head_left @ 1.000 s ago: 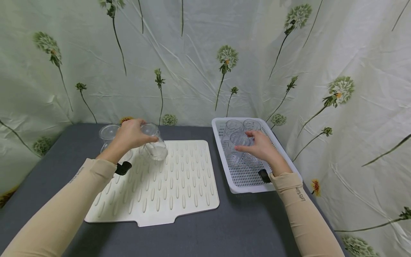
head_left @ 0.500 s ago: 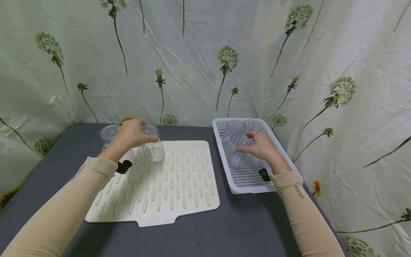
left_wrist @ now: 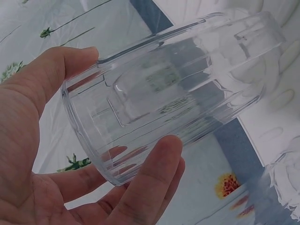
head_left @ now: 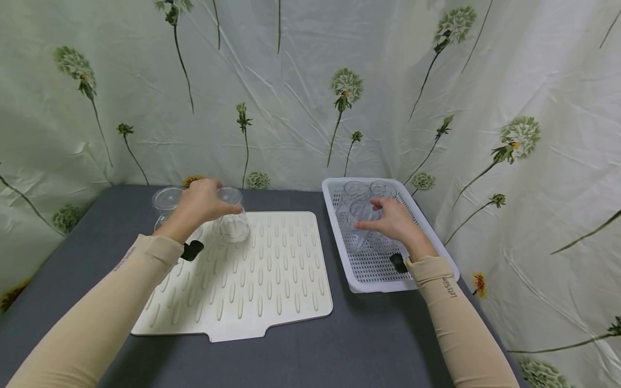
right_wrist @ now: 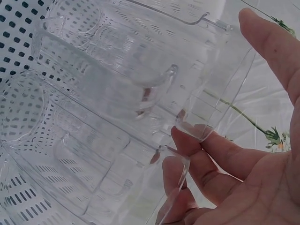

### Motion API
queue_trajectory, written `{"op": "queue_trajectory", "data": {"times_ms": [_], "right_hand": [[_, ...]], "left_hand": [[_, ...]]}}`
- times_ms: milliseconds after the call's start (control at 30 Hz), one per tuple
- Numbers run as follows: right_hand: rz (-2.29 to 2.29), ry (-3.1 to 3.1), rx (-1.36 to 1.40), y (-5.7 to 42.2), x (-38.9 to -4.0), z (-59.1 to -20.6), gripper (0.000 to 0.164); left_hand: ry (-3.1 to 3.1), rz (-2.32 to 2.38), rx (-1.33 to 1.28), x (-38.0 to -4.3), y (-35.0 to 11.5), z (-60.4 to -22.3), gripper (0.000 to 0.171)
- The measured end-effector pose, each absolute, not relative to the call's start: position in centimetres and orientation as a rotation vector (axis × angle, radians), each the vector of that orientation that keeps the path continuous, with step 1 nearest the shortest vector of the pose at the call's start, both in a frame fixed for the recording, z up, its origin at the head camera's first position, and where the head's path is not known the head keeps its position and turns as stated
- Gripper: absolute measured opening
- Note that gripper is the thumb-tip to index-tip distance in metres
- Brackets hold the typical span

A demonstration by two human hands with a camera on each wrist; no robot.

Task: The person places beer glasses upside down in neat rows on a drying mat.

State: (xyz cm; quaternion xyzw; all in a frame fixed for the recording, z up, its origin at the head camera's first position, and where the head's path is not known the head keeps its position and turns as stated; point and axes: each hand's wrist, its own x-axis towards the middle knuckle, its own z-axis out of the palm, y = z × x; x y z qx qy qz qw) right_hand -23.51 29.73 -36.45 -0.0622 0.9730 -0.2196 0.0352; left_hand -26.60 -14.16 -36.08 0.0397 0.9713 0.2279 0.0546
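My left hand [head_left: 206, 202] grips a clear drinking glass [head_left: 234, 228] near its rim, over the back of the white ridged mat [head_left: 271, 269]. The left wrist view shows thumb and fingers on opposite sides of that glass [left_wrist: 154, 93]. Whether its base touches the mat I cannot tell. Another clear glass [head_left: 167, 198] stands just left, partly hidden by the hand. In the white basket [head_left: 339, 258], my right hand [head_left: 394, 220] holds the rim of the nearest clear glass [head_left: 363, 211] between thumb and fingers. Its fingertips [right_wrist: 187, 136] reach between neighbouring glasses.
Two more glasses [head_left: 356, 191] stand at the back of the basket, with others partly hidden by the right hand. Mat and basket lie apart on a dark grey table [head_left: 310, 350]. A flowered curtain [head_left: 291, 108] hangs close behind and at the right.
The glass in my left hand has swung from a slight tilt to more upright, its base moving a little left. My right hand has stayed at the basket.
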Motion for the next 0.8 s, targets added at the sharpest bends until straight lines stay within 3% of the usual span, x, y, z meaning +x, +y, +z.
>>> {"op": "queue_trajectory", "data": {"times_ms": [800], "right_hand": [[-0.683,2.997,-0.113,29.6,-23.6,-36.7,0.090]], "left_hand": [[2.960,0.748,0.108,-26.6,-12.8,-36.4,0.095]]}}
